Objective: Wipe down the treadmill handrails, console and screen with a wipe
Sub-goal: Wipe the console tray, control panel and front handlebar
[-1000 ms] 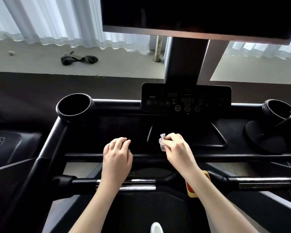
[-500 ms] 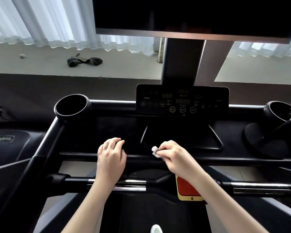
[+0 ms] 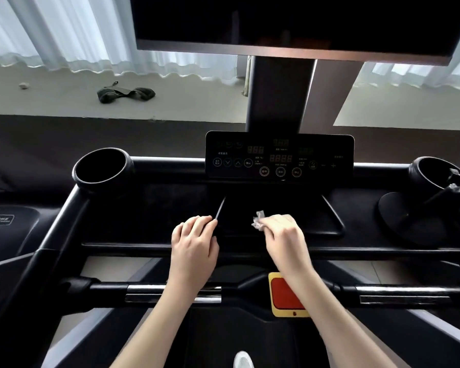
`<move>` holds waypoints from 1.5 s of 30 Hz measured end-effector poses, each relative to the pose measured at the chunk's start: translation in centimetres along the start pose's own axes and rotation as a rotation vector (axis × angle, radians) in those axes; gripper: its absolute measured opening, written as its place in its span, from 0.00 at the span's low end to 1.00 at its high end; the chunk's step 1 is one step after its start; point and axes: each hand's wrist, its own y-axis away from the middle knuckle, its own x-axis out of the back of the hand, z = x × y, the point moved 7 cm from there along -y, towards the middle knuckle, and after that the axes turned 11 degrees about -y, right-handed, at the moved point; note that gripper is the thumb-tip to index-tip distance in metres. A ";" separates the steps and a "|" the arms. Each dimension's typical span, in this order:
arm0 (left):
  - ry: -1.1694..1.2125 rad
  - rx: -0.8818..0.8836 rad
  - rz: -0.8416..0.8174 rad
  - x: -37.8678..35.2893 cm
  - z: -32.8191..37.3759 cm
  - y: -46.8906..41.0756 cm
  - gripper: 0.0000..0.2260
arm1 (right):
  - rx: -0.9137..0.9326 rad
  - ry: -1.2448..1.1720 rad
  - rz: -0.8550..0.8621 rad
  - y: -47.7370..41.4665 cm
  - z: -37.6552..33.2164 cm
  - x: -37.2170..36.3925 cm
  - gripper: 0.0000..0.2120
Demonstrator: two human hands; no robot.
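One wipe (image 3: 258, 222), white and crumpled small. It sits on the person's side of the control panel (image 3: 279, 155), over the shallow tray (image 3: 327, 221) just below that panel, and a little left of the panel's middle.

Right hand (image 3: 286, 236): knuckles up, fingers curled round the wipe and pinching it, with a tuft showing past the fingertips. Whether the wipe touches the tray cannot be told.

Left hand (image 3: 194, 243): on the person's side of the panel's left end, apart from the right hand. The fingers are loosely bent and rest at the tray's left edge, with nothing seen in them.

Screen (image 3: 290, 22): dark and wide, above and beyond the panel on a post.

Handrail (image 3: 170, 292): a cross bar with bright metal bands, farther from the panel than both hands and under the wrists. A red stop button (image 3: 287, 294) sits at its middle.

Left cup holder (image 3: 102, 168) and right cup holder (image 3: 433, 173): one off each end of the panel.

Judgement: the panel lies straight ahead of the right hand, with its long axis running left to right. That hand carries the wipe and is the nearer of the two. The coming stroke probably calls for a short forward reach, then a sweep along that axis. Pressure should stay light over the buttons.
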 end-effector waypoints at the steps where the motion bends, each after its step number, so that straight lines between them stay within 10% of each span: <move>1: -0.004 -0.001 0.000 0.0 0.1 0.0 0.18 | 0.002 -0.001 0.014 0.1 -0.6 -0.4 0.11; 21: -0.011 -0.013 0.013 -0.1 0.1 0.0 0.18 | -0.145 0.122 0.073 -2.1 1.6 -0.2 0.09; 27: -0.006 -0.004 0.001 -0.2 0.0 -0.1 0.19 | 0.075 0.033 -0.089 -1.2 -0.3 -1.3 0.07; 32: -0.011 -0.006 -0.014 -0.1 0.1 0.0 0.19 | -0.183 0.146 0.130 -3.5 3.1 0.3 0.11; 45: -0.015 -0.007 -0.013 -0.1 0.0 0.0 0.19 | 0.004 0.009 -0.017 -4.8 0.6 -3.0 0.15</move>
